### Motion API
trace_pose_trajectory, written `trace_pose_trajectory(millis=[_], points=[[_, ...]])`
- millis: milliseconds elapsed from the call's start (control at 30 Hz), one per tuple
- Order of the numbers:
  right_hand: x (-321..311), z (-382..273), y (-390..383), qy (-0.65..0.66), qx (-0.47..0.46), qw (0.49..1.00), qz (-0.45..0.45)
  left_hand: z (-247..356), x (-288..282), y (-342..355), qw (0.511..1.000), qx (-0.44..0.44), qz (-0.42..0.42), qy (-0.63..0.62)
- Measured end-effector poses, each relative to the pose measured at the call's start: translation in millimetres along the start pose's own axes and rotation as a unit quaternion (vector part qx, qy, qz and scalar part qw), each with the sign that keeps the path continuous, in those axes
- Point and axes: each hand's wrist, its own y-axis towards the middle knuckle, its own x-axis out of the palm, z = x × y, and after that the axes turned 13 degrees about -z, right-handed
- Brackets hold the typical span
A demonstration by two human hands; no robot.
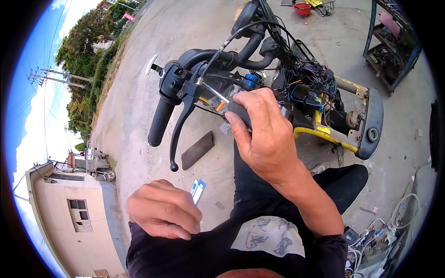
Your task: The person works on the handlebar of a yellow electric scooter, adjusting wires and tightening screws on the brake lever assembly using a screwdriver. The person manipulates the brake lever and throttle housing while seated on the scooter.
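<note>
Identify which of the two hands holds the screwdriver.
The right hand: its thumb and fingers grip the dark-handled screwdriver near the brake lever. The left hand is loosely curled, with no tool visible.

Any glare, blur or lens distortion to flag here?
Head view: clouds nearly blown out white; head view: fisheye bends the building toward the black rim; head view: screwdriver and right hand fairly crisp, left hand slightly softer.
</note>
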Motion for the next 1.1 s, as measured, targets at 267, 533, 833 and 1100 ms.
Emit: trace_pose_trajectory(millis=[267, 533, 833, 1100], points=[[10, -1, 1, 0.097, 0.032, 0.994, 0.05, -59, -96, 28, 0.905, -0.23, 0.268, 0.238], [6, 7, -6, 0.14, 0.083, 0.986, -0.023, -75, -98, 37, 0.915, -0.261, 0.273, 0.141], [7, 17, -14, 0.1, 0.079, 0.99, -0.065, -73, -97, 40, 0.893, -0.279, 0.287, 0.207], [17, 26, -9, 0.046, -0.028, 0.999, 0.001, -73, -101, 43, 0.897, -0.294, 0.295, 0.148]])
